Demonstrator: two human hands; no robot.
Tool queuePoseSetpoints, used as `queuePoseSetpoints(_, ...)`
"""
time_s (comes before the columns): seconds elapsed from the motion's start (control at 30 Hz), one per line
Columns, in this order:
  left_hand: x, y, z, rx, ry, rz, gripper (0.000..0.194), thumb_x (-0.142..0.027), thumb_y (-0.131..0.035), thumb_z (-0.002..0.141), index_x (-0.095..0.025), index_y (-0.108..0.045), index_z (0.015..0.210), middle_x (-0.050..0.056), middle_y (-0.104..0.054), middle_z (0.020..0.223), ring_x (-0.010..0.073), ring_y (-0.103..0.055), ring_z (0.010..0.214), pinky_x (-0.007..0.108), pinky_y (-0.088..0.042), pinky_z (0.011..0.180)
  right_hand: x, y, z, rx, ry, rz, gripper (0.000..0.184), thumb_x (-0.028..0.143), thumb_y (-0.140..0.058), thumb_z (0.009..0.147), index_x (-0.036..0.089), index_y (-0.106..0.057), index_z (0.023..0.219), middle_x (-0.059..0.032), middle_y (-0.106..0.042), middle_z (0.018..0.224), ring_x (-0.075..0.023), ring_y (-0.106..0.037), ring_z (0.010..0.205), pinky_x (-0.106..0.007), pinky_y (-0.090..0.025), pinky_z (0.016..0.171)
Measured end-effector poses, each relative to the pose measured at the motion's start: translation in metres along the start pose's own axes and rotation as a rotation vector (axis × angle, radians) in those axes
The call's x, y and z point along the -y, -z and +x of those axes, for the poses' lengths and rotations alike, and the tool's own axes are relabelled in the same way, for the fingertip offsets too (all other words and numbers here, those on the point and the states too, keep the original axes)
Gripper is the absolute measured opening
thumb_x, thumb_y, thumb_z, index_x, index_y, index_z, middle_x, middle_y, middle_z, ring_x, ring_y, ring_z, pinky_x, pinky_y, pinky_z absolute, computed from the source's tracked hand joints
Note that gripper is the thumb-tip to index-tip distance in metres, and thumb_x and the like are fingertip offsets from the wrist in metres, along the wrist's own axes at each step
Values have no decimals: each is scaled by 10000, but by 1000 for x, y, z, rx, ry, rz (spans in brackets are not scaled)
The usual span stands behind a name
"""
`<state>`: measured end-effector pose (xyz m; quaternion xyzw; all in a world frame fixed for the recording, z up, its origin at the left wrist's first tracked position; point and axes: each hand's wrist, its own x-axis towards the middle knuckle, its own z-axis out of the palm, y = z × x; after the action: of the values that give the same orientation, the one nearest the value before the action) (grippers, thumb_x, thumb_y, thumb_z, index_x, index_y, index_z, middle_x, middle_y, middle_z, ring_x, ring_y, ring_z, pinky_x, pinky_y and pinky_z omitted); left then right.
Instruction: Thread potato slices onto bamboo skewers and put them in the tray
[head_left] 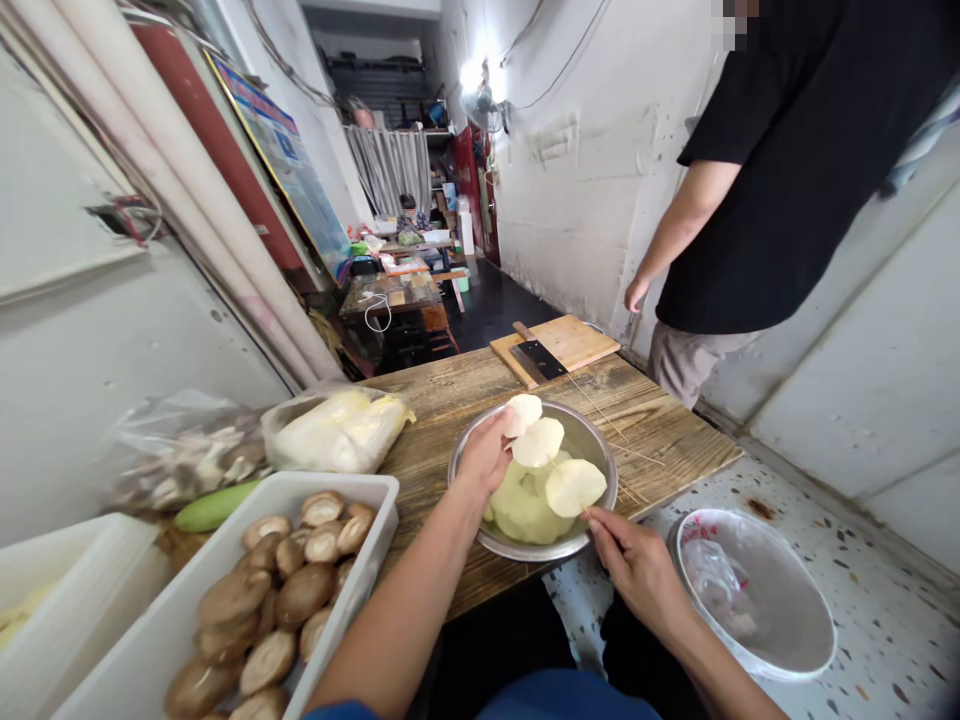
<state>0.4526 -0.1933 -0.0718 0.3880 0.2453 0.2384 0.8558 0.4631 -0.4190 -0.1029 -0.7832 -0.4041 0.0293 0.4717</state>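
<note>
A thin wooden skewer with three pale round potato slices (559,460) threaded on it hangs over a steel bowl (600,455) holding more slices. My left hand (484,455) pinches the top slice at the far end of the skewer. My right hand (634,560) grips the near end of the skewer below the lowest slice. The bowl sits on a wooden table (675,430).
A white tray of brown mushrooms (292,580) sits at my left, with plastic bags (337,430) of vegetables behind it. A cleaver (536,357) lies on a cutting board (574,340) at the far edge. A person in a black shirt (787,170) stands at right. A white lined bin (757,590) is on the floor.
</note>
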Motion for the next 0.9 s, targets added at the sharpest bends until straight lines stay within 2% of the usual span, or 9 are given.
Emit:
queuePoseSetpoints(0.17,-4,-2,2,-78,109,-68,151,-186,-633,722,-104,-626,849,70,-681,682,180,-656,640,302,-531,660,-2,-1,-1,19,9,16,377,367,-388,941,150,-691,1001,-19,-586,535,-180,-617,555,-234,-484,521)
queuePoseSetpoints(0.37,-8,0,2,-23,163,-50,152,-174,-606,745,-96,-639,871,67,-678,668,167,-649,618,295,-534,661,-1,0,0,12,26,23,374,360,-394,942,147,-695,1005,-30,-623,559,-183,-642,586,-236,-508,552)
queuePoseSetpoints(0.53,-9,3,2,51,106,11,147,-164,-683,689,-98,-646,815,58,-667,676,150,-630,605,285,-526,637,-4,3,2,-42,65,-14,344,337,-426,929,144,-705,985,-56,-699,657,-183,-665,597,-240,-526,568)
queuePoseSetpoints(0.67,-11,0,-5,42,12,-19,177,-211,-718,686,-108,-641,808,67,-683,732,141,-629,637,284,-527,674,-3,12,7,-23,88,-30,303,306,-452,917,152,-707,968,-75,-737,830,-184,-685,672,-241,-530,622)
queuePoseSetpoints(0.8,-6,-10,-20,105,-33,-85,255,-296,-679,746,-128,-639,933,95,-697,901,178,-648,831,304,-519,778,1,13,9,-26,35,13,301,308,-441,922,159,-699,969,-34,-704,708,-160,-639,579,-220,-497,547)
queuePoseSetpoints(0.9,3,-17,-31,129,-14,-100,307,-184,-681,714,-149,-617,1012,85,-686,982,198,-641,900,323,-514,796,5,5,7,-47,1,46,308,321,-443,920,149,-696,956,-18,-654,619,-153,-606,538,-212,-467,505)
